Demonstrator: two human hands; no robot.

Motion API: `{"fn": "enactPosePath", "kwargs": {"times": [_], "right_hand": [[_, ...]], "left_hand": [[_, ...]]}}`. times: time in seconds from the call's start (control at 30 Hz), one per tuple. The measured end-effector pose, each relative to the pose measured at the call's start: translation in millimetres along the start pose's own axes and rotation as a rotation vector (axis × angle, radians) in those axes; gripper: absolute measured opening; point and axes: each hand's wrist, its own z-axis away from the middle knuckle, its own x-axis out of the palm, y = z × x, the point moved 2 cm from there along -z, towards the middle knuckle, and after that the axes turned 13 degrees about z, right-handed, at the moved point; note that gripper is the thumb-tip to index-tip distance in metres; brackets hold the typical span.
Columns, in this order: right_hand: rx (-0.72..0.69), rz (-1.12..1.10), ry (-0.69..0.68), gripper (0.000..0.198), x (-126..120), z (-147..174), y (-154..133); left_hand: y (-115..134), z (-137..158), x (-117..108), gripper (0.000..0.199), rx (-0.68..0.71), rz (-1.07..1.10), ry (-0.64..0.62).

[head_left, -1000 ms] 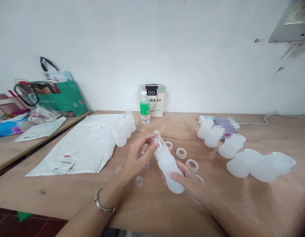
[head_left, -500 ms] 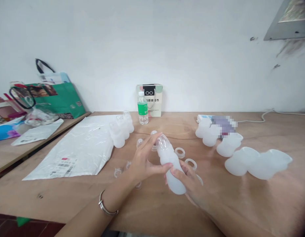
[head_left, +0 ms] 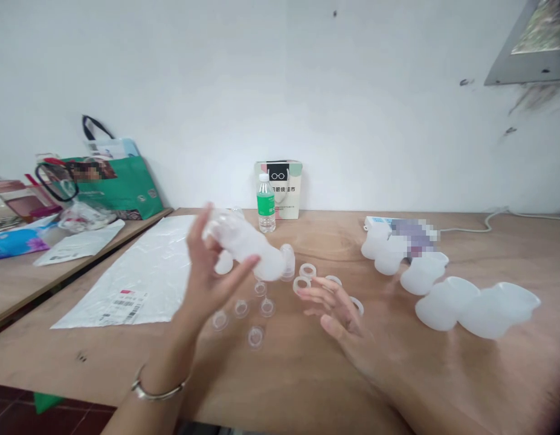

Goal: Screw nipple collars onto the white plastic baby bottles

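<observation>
Above the desk [head_left: 302,386], tipped well over on a slant, it's the frosted bottle [head_left: 257,248], clear end high on the left, rounded base low on the right, and the left hand [head_left: 207,263] has it, thumb and fingers closed around the upper part, all a touch blurred. A silver bangle [head_left: 159,395] circles that wrist. Across to the right hand [head_left: 336,311], fingers loosely spread, the tips right at a white ring [head_left: 296,285]; touching or just short of it, I cannot tell. More rings [head_left: 307,277] lie close by, partly behind those fingers. Below the bottle, a scatter of small clear discs [head_left: 241,309], and just beside its base stands a clear domed cap [head_left: 287,261]. Out to the right, a row of frosted containers [head_left: 422,277]. Over on the left, a white plastic mailer [head_left: 135,272] lies flat, and at the back a water bottle [head_left: 266,205], green label showing, stands upright before a paper bag [head_left: 291,202].
</observation>
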Motion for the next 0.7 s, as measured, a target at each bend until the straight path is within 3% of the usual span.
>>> {"fn": "enactPosePath", "kwargs": {"times": [0.1,0.27,0.43,0.57,0.63,0.7], "right_hand": [[-0.009,0.06,0.097,0.029,-3.1,0.4,-1.0],[-0.142,0.096,0.265,0.017,-11.5,-0.4,3.9],[-0.192,0.075,0.385,0.012,-18.5,-2.7,7.1],[-0.175,0.201,0.505,0.01,-22.9,2.3,-8.6],[-0.189,0.341,0.637,0.01,-36.0,10.8,-19.1],[-0.249,0.5,0.874,0.014,-61.5,25.3,-27.0]], "left_hand": [[-5.7,-8.8,-31.5,0.099,0.029,-0.277,-0.039],[-42.6,9.2,-61.4,0.092,-0.248,-0.602,-0.103],[-66.3,23.1,-66.4,0.085,-0.34,-0.673,-0.136],[-71.9,23.1,-65.6,0.082,-0.379,-0.664,-0.103],[-76.4,23.1,-65.8,0.083,-0.376,-0.646,-0.084],[-82.1,23.7,-67.0,0.086,-0.373,-0.62,-0.063]]}}
